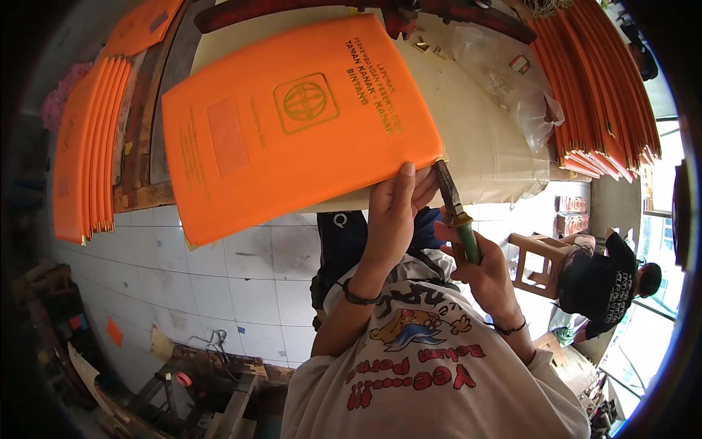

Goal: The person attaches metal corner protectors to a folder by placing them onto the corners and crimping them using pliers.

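My left hand (393,216) grips the near right edge of an orange report folder (292,139), thumb on top and fingers underneath. Gold print and a round emblem mark its cover, and small metal pieces show at some corners. In my right hand (482,274) is a pair of green-handled pliers (468,238), fingers wrapped round the grip. The narrow dark jaws reach the folder's near right corner, at a brass corner piece (442,155). Whether the jaws are clamped on it I cannot tell. The folder lies partly over the work table (490,146) and sticks out past its front edge.
Stacked orange folders stand at the left (91,154) and right (596,95). A clear plastic bag (530,110) and small brass pieces (423,46) lie on the table. Across the back runs a red metal bar (292,11). A person in black (603,285) sits at the right near a stool (534,263).
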Tool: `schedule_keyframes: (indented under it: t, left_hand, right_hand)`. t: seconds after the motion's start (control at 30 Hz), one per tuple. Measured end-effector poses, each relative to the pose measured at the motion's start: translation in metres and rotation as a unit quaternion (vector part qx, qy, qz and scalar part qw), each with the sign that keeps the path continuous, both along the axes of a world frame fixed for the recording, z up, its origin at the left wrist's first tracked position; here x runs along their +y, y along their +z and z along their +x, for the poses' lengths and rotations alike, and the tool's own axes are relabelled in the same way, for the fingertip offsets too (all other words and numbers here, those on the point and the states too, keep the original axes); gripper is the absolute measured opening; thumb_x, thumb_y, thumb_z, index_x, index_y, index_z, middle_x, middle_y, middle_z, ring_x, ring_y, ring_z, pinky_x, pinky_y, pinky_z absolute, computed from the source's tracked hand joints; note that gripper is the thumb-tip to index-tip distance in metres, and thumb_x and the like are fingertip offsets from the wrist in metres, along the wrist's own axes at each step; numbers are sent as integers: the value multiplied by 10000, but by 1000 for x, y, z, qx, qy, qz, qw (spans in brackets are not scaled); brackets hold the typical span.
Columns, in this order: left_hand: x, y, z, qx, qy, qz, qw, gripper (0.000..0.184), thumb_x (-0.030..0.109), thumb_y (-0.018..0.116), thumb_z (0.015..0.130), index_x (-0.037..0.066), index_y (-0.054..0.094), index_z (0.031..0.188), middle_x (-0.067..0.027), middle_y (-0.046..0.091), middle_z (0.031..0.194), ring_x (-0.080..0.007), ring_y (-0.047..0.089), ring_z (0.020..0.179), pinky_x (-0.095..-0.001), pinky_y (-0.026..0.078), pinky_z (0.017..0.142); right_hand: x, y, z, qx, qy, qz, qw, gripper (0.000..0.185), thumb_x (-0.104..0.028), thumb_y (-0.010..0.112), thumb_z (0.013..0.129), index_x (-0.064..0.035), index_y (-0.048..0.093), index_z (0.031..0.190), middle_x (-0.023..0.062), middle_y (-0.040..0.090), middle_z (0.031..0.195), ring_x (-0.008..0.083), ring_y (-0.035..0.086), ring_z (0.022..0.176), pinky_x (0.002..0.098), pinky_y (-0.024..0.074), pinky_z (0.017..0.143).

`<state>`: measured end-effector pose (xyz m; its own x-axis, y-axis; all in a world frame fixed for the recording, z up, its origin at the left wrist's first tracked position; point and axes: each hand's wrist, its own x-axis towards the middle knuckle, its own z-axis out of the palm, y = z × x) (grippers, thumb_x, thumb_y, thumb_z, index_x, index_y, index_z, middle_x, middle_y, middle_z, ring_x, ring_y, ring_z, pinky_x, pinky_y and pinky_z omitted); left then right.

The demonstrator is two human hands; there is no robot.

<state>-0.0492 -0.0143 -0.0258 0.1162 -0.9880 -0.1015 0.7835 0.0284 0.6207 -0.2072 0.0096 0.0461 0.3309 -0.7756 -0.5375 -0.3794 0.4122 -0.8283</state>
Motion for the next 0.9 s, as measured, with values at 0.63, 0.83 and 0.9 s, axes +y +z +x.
schedule_keyframes:
  t: [0.63, 0.83, 0.9]
  left_hand:
    - [-1, 1, 2, 16, -6, 7, 1000, 498, 283, 377, 1058, -149, 414, 1303, -336, 468, 1349, -378, 501, 1273, -453, 417, 1105]
    - [-1, 1, 2, 15, -6, 2, 1000, 486, 280, 378, 1058, -139, 426, 1300, -327, 481, 1342, -369, 514, 1261, -450, 425, 1099]
    - [-2, 3, 2, 11, -5, 1, 1000, 484, 278, 377, 1058, -138, 425, 1301, -325, 483, 1341, -368, 515, 1261, -449, 426, 1099]
  right_hand:
    - [-6, -8, -15, -26, -20, 15, 999, 663, 75, 501, 643, 1, 556, 1299, 28, 609, 948, 89, 474, 811, 223, 393, 793]
    - [-10, -2, -13, -15, -11, 40, 999, 626, 71, 530, 653, -6, 595, 1271, -24, 454, 776, 55, 407, 709, 195, 342, 674]
    - [-12, -3, -12, -27, -8, 36, 999, 640, 73, 530, 666, -8, 569, 1299, -2, 518, 841, 66, 435, 725, 206, 371, 691]
